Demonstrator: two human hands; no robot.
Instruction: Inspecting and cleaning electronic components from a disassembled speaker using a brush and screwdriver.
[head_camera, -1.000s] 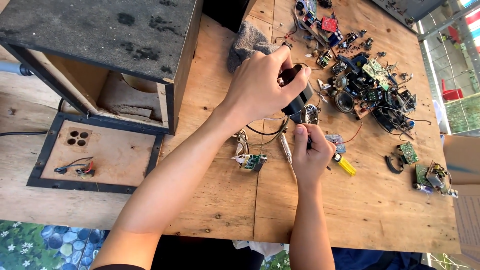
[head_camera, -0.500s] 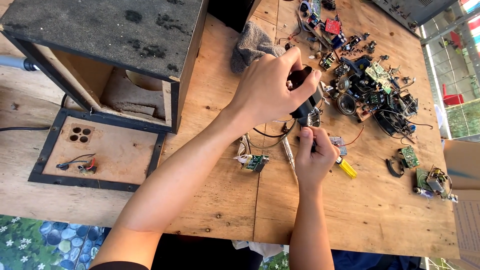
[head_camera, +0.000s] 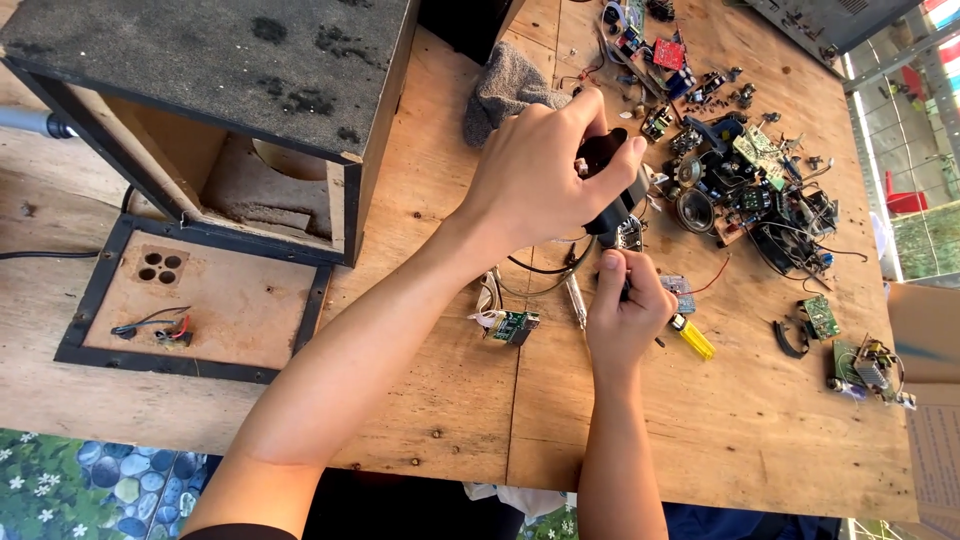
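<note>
The left hand (head_camera: 540, 185) is closing its grip around a black part (head_camera: 612, 185), holding it just above the surface (head_camera: 440, 400). Right below it, the right hand (head_camera: 625, 310) is pinching a thin tool (head_camera: 626, 288), its tip hidden under the part. Just left of the right hand, a soldering iron (head_camera: 577, 300) and a small green board (head_camera: 515, 326) are lying; a yellow lighter (head_camera: 693, 338) is lying just to its right. Beyond the grip, a grey cloth (head_camera: 505, 85) is resting, with a heap of boards (head_camera: 750, 185) to the right.
</note>
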